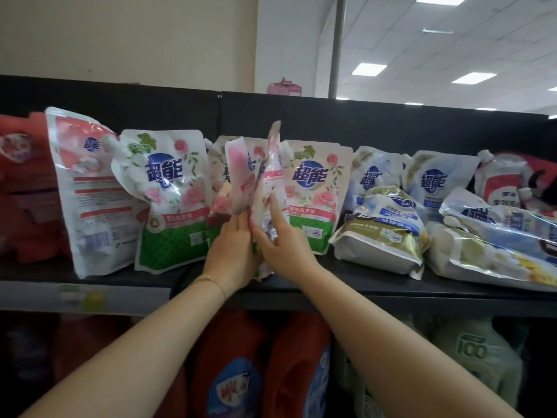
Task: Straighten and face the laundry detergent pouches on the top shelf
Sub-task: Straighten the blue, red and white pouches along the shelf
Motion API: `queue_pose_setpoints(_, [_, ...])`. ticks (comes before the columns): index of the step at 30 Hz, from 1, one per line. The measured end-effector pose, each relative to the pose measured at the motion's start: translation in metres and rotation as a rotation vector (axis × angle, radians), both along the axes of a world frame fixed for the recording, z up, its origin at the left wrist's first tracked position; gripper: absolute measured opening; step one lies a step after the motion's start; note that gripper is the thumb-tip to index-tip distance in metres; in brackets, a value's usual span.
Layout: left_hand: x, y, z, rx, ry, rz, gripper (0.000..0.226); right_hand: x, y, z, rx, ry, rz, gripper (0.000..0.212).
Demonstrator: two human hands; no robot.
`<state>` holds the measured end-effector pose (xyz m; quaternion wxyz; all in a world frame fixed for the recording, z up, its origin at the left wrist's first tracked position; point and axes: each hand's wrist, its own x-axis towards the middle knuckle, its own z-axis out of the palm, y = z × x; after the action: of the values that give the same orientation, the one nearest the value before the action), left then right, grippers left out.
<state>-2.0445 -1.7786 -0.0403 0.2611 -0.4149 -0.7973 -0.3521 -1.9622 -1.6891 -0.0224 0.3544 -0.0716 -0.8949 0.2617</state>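
1. Person is standing at the top shelf (pixel 361 286), both arms up, working the mid section.
2. L hand (pixel 232 248) is pressing w/ straight fingers against the lower part of a bent pink pouch (pixel 238 173), which is curling over at its top.
3. R hand (pixel 283 239) is pinching the edge-on pouch (pixel 272 176) betw. thumb and index finger; that pouch is standing upright on the shelf, turned sideways, just beside the bent one.
4. Two rose pouches are flanking them, facing front: one on the left (pixel 168 188), one on the right (pixel 313 188).
5. Further left, a back-facing pouch (pixel 87 188) is leaning, its printed back showing.
6. To the right, blue pouches (pixel 434 179) are standing at the rear, while two toppled pouches (pixel 385 227) are lying slumped in front of them.
7. Red bottles (pixel 229 357) are sitting on the shelf below.
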Motion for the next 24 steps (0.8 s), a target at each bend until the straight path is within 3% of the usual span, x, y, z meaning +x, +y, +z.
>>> queue_pose_setpoints(4, [-0.001, -0.013, 0.002, 0.164, 0.034, 0.061, 0.063, -0.005, 0.003, -0.009, -0.108, 0.01, 0.067, 0.044])
queue_pose_setpoints(7, [0.003, -0.013, -0.001, 0.24, 0.337, 0.071, 0.056, 0.002, 0.015, -0.006, -0.177, 0.064, 0.077, 0.028])
queue_pose_setpoints(11, [0.016, 0.004, 0.0, 0.13, 0.742, 0.145, 0.011, 0.012, 0.035, 0.0, -0.135, 0.056, 0.031, 0.021])
queue_pose_setpoints(13, [0.018, 0.014, -0.002, 0.042, 0.82, 0.106, 0.01, 0.017, 0.049, 0.002, -0.133, 0.07, -0.029, 0.021])
queue_pose_setpoints(16, [0.029, 0.032, 0.001, -0.116, 0.686, 0.02, 0.023, 0.024, 0.073, 0.01, -0.163, 0.107, -0.119, 0.022])
queue_pose_setpoints(21, [0.04, 0.085, 0.005, -0.286, -0.023, -0.127, 0.038, 0.024, 0.108, 0.035, -0.32, 0.062, -0.163, 0.039])
queue_pose_setpoints(24, [0.032, 0.12, 0.001, -0.274, -0.202, -0.066, 0.055, 0.01, 0.129, 0.048, -0.479, 0.05, -0.187, 0.04])
